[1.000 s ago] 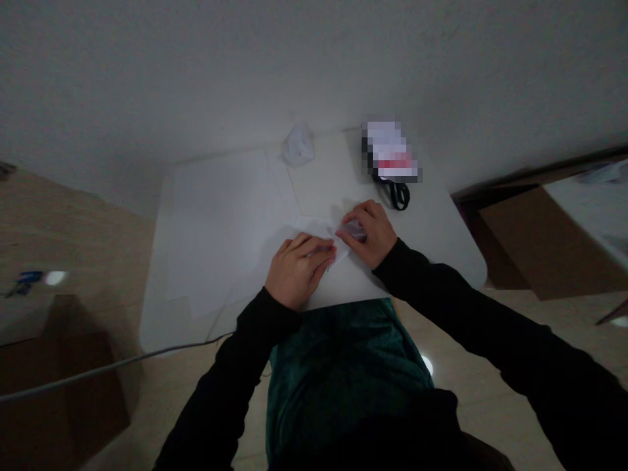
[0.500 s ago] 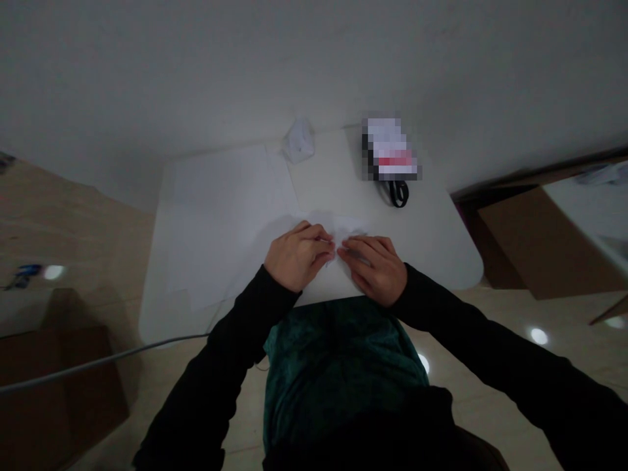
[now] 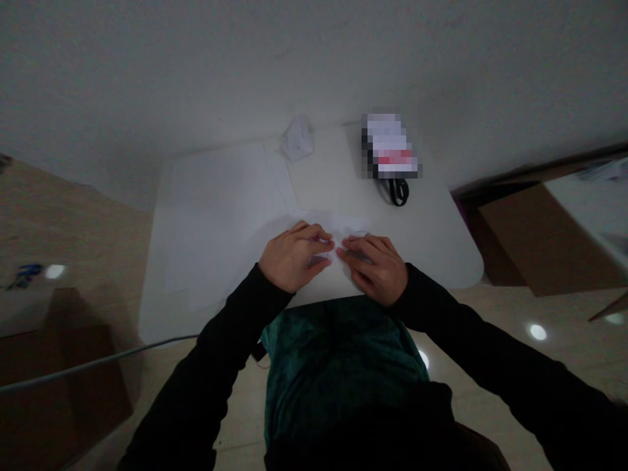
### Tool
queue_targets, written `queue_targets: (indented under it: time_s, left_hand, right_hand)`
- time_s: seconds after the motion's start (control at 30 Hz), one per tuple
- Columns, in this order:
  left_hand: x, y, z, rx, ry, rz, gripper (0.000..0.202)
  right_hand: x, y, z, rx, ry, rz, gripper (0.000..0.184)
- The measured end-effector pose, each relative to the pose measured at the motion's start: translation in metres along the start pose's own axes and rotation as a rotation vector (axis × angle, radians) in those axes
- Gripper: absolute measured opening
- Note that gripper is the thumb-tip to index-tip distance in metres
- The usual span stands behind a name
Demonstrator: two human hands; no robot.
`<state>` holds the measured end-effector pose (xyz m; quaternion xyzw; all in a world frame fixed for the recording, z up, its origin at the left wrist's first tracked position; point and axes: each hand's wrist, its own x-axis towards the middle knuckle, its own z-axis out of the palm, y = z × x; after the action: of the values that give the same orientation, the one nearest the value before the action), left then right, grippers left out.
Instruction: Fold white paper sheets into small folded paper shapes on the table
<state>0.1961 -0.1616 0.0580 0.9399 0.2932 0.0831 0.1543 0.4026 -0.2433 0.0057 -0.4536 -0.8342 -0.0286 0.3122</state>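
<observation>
- A grey cable (image 3: 98,363) runs off the left edge of the view; its end is hidden under the left sleeve.
- Large white sheets (image 3: 220,209) lie flat on the left half of the white table (image 3: 441,242). Their edges are hard to tell apart in the dim light.
- The left hand (image 3: 293,260) presses down with its fingers curled loosely on a small folded paper (image 3: 346,224).
- This paper is white and creased and lies near the table's front edge. The hands cover most of it, so its shape cannot be told.
- The right hand (image 3: 375,268) lies flat on the paper, its fingers stretched out and almost meeting the left fingertips. A second ago it sat farther up the table.
- Black scissors (image 3: 398,191) lie beyond the hands, partly under a blurred patch.
</observation>
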Motion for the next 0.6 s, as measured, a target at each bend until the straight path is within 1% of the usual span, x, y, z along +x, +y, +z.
queue_targets:
  time_s: [0.07, 0.2, 0.27, 0.43, 0.53, 0.6]
  left_hand:
    - [0.0, -0.001, -0.001, -0.012, -0.015, 0.009, 0.026]
    - [-0.002, -0.001, -0.002, -0.021, -0.009, 0.013, 0.031]
    - [-0.005, 0.001, -0.003, -0.033, -0.012, 0.016, 0.034]
    - [-0.012, 0.006, -0.002, -0.054, 0.0, 0.027, 0.051]
    - [-0.012, 0.006, 0.0, -0.061, 0.029, 0.039, 0.048]
    - [-0.012, 0.005, 0.003, -0.056, 0.049, 0.045, 0.047]
  right_hand:
    - [-0.001, 0.0, -0.001, -0.011, -0.013, 0.012, 0.03]
    - [-0.003, -0.004, 0.0, -0.069, -0.026, 0.054, 0.031]
    - [-0.004, -0.011, 0.002, -0.099, -0.017, 0.067, 0.033]
    - [-0.002, -0.034, 0.012, -0.097, -0.009, 0.108, 0.036]
    - [-0.002, -0.041, 0.016, -0.067, 0.005, 0.12, 0.038]
    - [-0.002, -0.04, 0.017, -0.015, 0.019, 0.122, 0.038]
